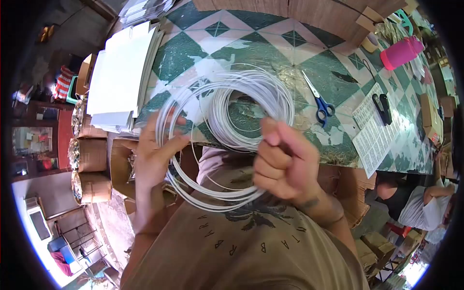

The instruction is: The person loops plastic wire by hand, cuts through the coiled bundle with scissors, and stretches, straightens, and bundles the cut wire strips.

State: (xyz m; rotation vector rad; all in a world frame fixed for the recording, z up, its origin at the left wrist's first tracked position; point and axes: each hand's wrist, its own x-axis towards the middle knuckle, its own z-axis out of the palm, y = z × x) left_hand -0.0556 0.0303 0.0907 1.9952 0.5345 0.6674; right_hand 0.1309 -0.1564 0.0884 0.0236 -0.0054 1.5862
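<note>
A loose bundle of thin white plastic-looking cord is looped in front of me, and its strands run through my right hand [286, 162], which is closed in a fist around them. At the left side of these loops [193, 186], my left hand [155, 150] has its thumb and fingers apart, with strands passing across it; it is slightly blurred. Behind the raised loops, a thicker coil of the same white cord [220, 113] lies at the table's near edge. The lower loops hang in front of my shirt.
Blue-handled scissors [324, 108] lie on the green patterned table [261, 46]. Stacked white sheets [121, 72] are at left; printed sheets [374, 140], a black tool [384, 108] and a pink bottle [401, 53] at right. Cardboard boxes [94, 154] stand left; another person [415, 205] sits right.
</note>
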